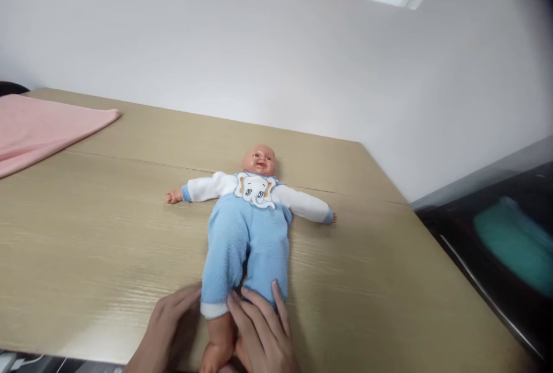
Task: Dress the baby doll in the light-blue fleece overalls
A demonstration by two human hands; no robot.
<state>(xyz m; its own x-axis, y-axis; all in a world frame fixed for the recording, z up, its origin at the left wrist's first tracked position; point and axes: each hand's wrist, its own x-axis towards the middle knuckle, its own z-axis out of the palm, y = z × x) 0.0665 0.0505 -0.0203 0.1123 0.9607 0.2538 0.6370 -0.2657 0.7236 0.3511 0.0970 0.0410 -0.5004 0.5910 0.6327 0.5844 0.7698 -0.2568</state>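
A baby doll (261, 160) lies on its back on the table, arms spread and head away from me. It wears a white-sleeved top with an elephant face (258, 190) on the chest and light blue trousers (227, 246). My left hand (162, 324) is beside the trouser cuff (214, 309) on the left, fingers stretched out with their tips at the fabric. Over the doll's other lower leg rests my right hand (265, 330), fingers extended and slightly spread on the blue cloth. It hides that cuff and most of the foot. The left foot (216, 350) shows bare.
A pink cloth (47, 128) lies on the wooden table (108, 229) at the far left. Behind the table rises a white wall (207, 45) with an opening at the top. To the right, past the table edge, are a dark surface and a teal item (516, 240).
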